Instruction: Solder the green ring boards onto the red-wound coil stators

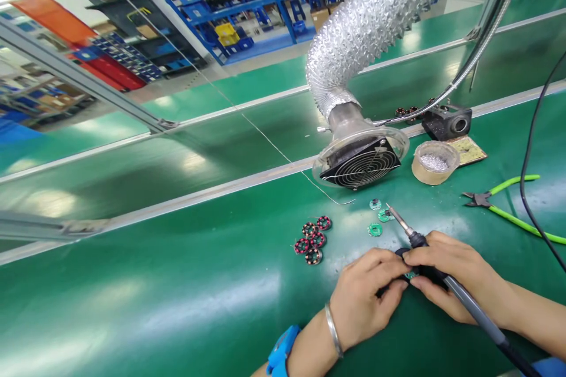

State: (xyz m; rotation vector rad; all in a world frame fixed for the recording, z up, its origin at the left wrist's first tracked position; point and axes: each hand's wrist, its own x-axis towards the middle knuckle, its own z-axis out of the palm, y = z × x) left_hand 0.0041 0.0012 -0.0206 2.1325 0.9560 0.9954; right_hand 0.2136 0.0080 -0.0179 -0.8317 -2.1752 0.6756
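Observation:
My left hand (365,291) is closed, pinching a small dark round part with a green circuit board (410,275) in it; the fingers hide most of the part. Opposite, my right hand (466,274) touches the same part with its fingertips. It also grips a soldering iron (469,297), whose metal tip points up and left, away from the part. Just beyond the tip lie several small round green circuit boards (375,230). To their left sits a cluster of wound copper coils (313,240).
A fume extractor fan (365,166) hangs from a silver duct (349,41). Right of it stand a round tub (431,165) of shiny bits, a soldering iron holder (455,123) and green-handled cutters (486,199). Thin wire (269,141) hangs down to the green bench, and a black cable (528,159) crosses the right side.

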